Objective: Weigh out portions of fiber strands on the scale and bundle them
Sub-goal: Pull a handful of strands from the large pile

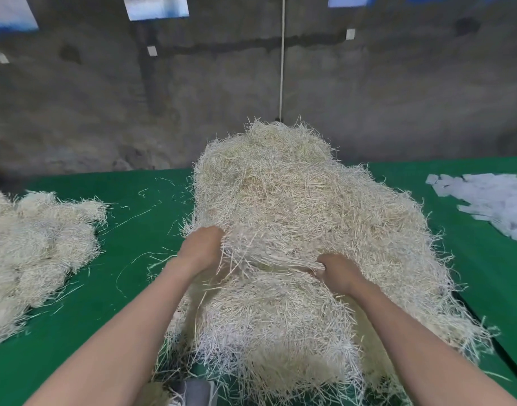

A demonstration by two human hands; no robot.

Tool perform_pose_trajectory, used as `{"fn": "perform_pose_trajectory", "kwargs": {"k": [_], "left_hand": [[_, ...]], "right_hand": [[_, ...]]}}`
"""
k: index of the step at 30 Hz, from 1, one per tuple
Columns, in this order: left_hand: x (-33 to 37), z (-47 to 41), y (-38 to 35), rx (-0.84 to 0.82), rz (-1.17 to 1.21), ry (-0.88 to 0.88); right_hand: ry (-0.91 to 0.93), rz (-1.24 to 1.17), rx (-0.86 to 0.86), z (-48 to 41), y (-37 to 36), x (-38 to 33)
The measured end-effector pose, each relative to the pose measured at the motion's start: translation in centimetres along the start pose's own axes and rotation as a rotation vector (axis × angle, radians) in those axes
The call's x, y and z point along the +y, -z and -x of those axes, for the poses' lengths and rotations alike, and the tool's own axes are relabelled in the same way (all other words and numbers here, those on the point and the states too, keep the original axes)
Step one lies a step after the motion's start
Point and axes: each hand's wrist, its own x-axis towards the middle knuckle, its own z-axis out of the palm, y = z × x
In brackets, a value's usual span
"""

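A big heap of pale fiber strands [295, 206] covers the middle of the green table [128, 259]. My left hand [201, 250] is dug into the heap's left flank, its fingers buried among the strands. My right hand [338, 276] grips a stretched tuft of strands at the heap's middle, pulling it taut between both hands. At the bottom edge a grey object [193, 392], possibly the scale, shows only in part under loose strands.
Several tied fiber bundles [31, 247] lie piled at the left of the table. A scatter of white paper slips [491, 203] lies at the right. Loose strands are strewn over the green cloth. A grey concrete wall stands behind.
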Motion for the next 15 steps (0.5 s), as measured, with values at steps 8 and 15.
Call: {"fn": "perform_pose_trajectory", "kwargs": {"k": [8,15], "left_hand": [[-4.5,0.9,2.3,0.170,-0.018,0.191],[-3.8,0.7,2.6,0.124,0.164,0.257]], "right_hand": [[-0.065,0.045,-0.007,0.8,0.8,1.1],[0.174,-0.302,-0.056,2.2,7.0,-5.9]]}}
